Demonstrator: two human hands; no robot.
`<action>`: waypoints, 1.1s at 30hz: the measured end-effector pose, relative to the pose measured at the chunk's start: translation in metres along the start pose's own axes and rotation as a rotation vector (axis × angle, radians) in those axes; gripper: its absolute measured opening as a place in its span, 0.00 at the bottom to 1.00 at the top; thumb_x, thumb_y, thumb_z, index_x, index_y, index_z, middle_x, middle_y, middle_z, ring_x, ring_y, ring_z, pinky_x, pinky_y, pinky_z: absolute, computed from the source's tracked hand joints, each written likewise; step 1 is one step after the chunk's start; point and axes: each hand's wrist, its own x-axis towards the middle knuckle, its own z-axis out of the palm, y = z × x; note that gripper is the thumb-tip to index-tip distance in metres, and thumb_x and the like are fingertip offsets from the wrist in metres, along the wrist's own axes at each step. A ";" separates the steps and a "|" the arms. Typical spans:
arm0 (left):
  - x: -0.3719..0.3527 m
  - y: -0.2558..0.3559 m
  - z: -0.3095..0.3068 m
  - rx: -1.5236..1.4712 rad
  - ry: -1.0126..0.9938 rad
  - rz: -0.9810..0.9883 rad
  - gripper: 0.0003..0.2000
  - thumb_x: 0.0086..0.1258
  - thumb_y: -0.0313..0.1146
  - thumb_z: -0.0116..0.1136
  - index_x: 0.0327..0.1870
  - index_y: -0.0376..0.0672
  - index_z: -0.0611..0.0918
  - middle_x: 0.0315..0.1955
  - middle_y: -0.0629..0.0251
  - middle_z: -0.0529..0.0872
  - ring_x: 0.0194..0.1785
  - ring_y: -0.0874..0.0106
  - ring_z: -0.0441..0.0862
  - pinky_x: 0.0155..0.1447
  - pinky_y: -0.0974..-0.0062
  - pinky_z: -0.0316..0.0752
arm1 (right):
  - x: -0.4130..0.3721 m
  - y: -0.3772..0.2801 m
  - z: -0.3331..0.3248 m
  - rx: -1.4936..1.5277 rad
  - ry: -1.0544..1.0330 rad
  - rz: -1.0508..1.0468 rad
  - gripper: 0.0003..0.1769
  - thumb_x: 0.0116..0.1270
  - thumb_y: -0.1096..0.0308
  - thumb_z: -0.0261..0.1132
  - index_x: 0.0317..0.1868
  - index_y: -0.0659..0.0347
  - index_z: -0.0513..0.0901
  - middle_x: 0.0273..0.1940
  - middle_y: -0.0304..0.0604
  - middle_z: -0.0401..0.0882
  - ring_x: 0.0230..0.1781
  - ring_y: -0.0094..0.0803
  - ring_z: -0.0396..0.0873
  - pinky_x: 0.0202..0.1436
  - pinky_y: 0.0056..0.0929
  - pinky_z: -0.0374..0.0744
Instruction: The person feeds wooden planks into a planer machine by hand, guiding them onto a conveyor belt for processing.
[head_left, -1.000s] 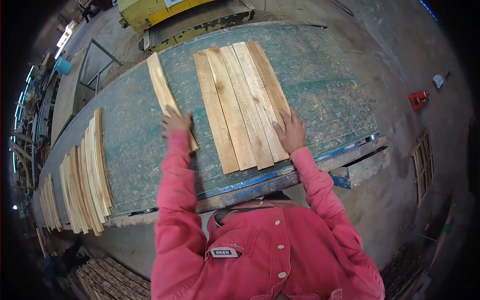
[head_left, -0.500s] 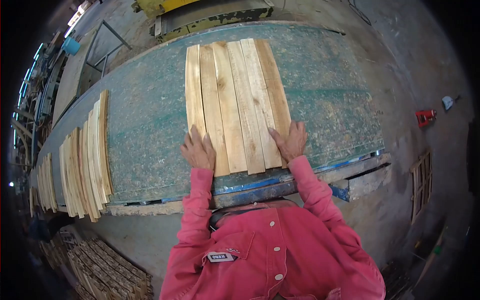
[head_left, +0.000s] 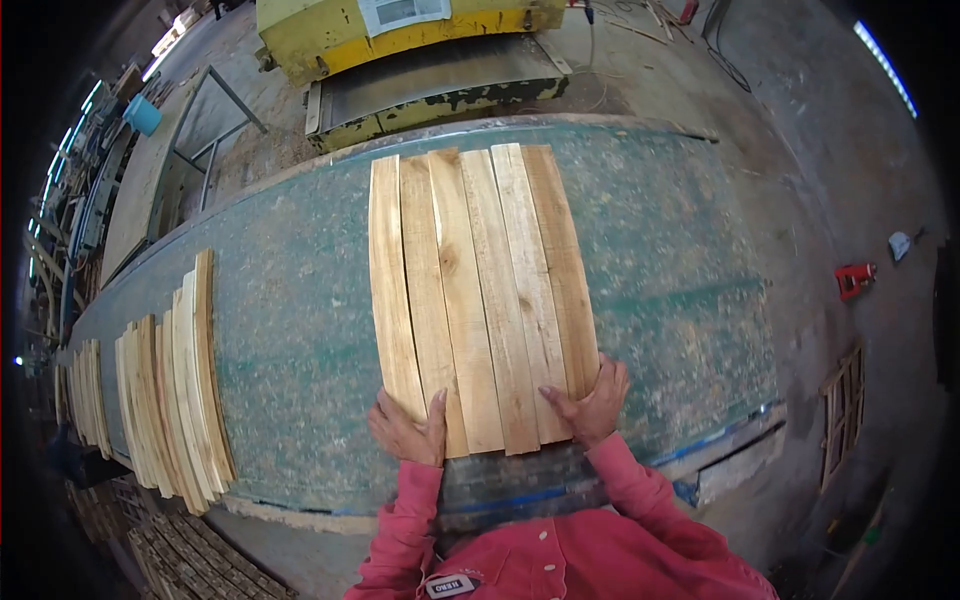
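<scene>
Boards (head_left: 470, 290) nearer, under left grip (head_left: 408, 432), right grip (head_left: 592, 405)

1 camera, worn on the person's head, looks forward and steeply down past the shirt (head_left: 600, 560) onto the table (head_left: 300, 330). Its wide lens curves the scene and leaves a dark ring at the frame edges. The left hand (head_left: 405, 432), right hand (head_left: 595, 405) and slats (head_left: 470, 290) lie close below it. The machine (head_left: 400, 30) stands farther off, at the top.
</scene>
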 end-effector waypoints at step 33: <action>0.165 -0.341 -0.148 0.835 -0.173 -0.525 0.36 0.81 0.61 0.43 0.84 0.54 0.58 0.83 0.56 0.57 0.85 0.52 0.51 0.81 0.35 0.43 | 0.011 -0.025 0.047 -0.195 -0.078 -0.254 0.33 0.74 0.50 0.63 0.72 0.56 0.71 0.77 0.63 0.57 0.79 0.63 0.52 0.80 0.64 0.45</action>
